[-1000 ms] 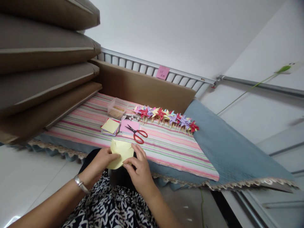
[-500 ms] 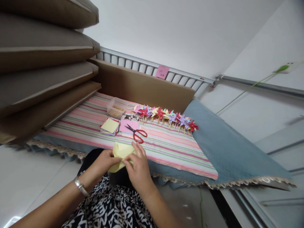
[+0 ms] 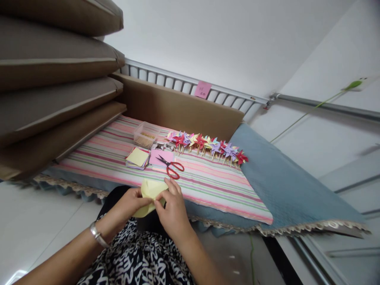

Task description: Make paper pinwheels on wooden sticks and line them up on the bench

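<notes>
A pale yellow piece of paper [image 3: 150,188] with its corners curled inward is held above my lap, in front of the table's near edge. My left hand [image 3: 134,201] grips it from the left, thumb at its middle. From the other side my right hand [image 3: 171,206] pinches the paper near the centre, with its other fingers behind the right edge. Just beyond lie red-handled scissors [image 3: 172,167], blades apart, partly over a pink paper sheet [image 3: 162,157]. A stack of coloured paper squares [image 3: 137,157], yellow on top, lies left of them.
Several paper pinwheels [image 3: 213,147] on sticks lie in a row at the back. A clear plastic box [image 3: 145,134] holds thin sticks. Brown cushions [image 3: 59,91] are stacked at the left, and a brown board [image 3: 178,107] stands along the back before a radiator [image 3: 162,77].
Both hands stay almost in place with the yellow paper between them. Its curled corners have shifted slightly towards the centre, and the fingers of my right hand have moved a little.
</notes>
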Action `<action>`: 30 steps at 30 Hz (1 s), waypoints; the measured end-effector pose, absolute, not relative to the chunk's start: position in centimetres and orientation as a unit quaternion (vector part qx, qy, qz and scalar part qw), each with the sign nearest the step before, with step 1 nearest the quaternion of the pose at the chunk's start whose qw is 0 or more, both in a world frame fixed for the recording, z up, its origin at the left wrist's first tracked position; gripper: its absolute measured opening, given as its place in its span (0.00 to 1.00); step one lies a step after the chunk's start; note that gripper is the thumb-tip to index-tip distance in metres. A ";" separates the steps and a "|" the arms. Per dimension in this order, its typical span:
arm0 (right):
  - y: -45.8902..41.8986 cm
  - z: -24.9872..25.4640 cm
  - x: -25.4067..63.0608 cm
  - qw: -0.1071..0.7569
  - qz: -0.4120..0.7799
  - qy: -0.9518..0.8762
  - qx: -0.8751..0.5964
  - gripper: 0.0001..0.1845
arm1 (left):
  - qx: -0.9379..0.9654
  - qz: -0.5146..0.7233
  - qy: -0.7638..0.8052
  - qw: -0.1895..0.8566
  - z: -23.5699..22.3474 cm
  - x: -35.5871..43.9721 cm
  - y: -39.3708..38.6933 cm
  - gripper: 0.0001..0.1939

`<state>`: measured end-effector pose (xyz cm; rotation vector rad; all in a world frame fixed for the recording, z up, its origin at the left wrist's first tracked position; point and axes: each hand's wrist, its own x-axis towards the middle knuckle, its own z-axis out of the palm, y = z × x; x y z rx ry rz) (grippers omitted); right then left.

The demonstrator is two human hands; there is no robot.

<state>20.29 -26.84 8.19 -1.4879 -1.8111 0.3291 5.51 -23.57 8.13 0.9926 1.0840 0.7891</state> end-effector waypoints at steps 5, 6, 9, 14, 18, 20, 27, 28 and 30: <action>-26.7 8.1 20.1 0.377 0.121 -0.711 -0.581 0.08 | 0.448 0.367 0.488 0.654 8.1 5.5 -23.3 0.13; -26.6 8.3 20.2 0.381 0.117 -0.711 -0.579 0.08 | 0.451 0.369 0.492 0.647 8.0 5.5 -23.2 0.12; -26.3 9.2 20.9 0.399 0.107 -0.703 -0.579 0.17 | 0.472 0.344 0.499 0.640 7.8 5.2 -22.7 0.11; -24.8 10.3 22.5 0.354 0.279 -0.681 -0.578 0.31 | 0.516 0.278 0.469 0.661 8.6 5.0 -22.4 0.08; -23.6 9.8 22.7 0.326 0.399 -0.684 -0.517 0.32 | 0.543 0.245 0.463 0.656 9.4 5.4 -22.4 0.09; -23.3 9.7 22.4 0.312 0.400 -0.697 -0.507 0.31 | 0.557 0.237 0.458 0.651 9.5 5.6 -22.4 0.10; -23.1 9.6 22.4 0.331 0.420 -0.654 -0.536 0.33 | 0.561 0.240 0.434 0.662 9.2 5.3 -21.2 0.09; -23.0 9.5 22.6 0.352 0.436 -0.631 -0.536 0.33 | 0.547 0.265 0.430 0.667 9.2 5.1 -21.0 0.11; -22.8 9.1 22.8 0.406 0.478 -0.571 -0.530 0.33 | 0.499 0.333 0.435 0.671 9.2 4.6 -20.9 0.18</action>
